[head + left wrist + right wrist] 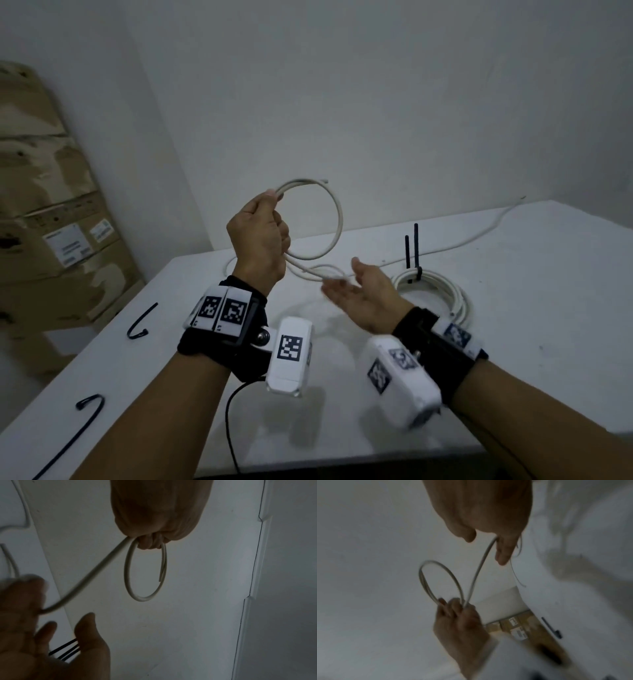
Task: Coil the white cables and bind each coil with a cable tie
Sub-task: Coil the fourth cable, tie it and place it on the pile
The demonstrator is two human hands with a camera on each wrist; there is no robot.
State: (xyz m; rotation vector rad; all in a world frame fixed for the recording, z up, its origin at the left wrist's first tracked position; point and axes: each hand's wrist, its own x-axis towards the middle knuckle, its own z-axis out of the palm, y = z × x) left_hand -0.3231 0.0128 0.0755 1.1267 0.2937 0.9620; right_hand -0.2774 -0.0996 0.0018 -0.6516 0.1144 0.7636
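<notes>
Your white table (pixel 513 342) sits in a corner of plain white walls, cardboard boxes (pixel 51 222) stacked to its left. Your left hand (pixel 262 236), raised above it, grips a loop of white cable (pixel 337 219); your right hand (pixel 363 291) lies open, palm up, under the trailing strand. A bound coil (pixel 445 294) rests beside it.

Two bare forearms reach forward, each wrist strapped with a camera. The left hand (pixel 259 229) is raised, fingers curled closed in a grip. The right hand (pixel 362 294) sits lower, palm up, fingers loosely extended.
</notes>
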